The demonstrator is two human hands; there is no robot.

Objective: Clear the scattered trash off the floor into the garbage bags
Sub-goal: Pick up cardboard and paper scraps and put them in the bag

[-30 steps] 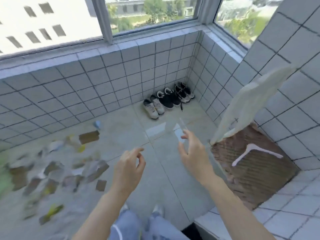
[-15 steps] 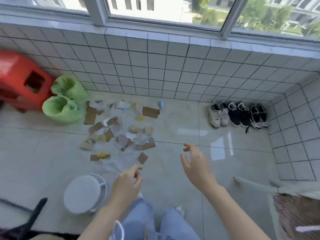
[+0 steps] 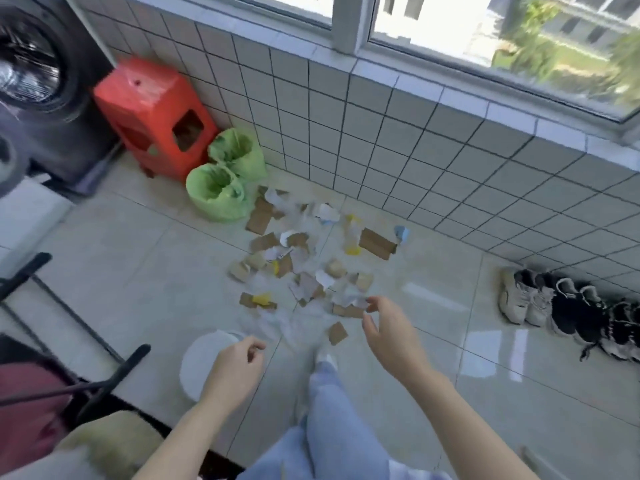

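Observation:
Scattered trash [image 3: 304, 268] lies on the tiled floor in the middle of the view: brown cardboard scraps, white paper and yellow bits. Two green garbage bags stand open at the wall, one nearer [image 3: 216, 194] and one behind it [image 3: 239, 154], just left of the trash. My left hand [image 3: 235, 368] hovers low at the near edge of the pile, fingers loosely curled and holding nothing. My right hand [image 3: 391, 336] is held out over the pile's near right edge, fingers apart and empty.
A red plastic stool [image 3: 152, 116] stands left of the bags, beside a washing machine [image 3: 38, 77]. A white round lid-like object [image 3: 204, 365] lies under my left hand. Several shoes [image 3: 568, 306] line the right wall. A black rack [image 3: 69, 341] is at left.
The view has swung left from the shoe corner to the trash pile and bags. Both hands stay raised in front of me and empty.

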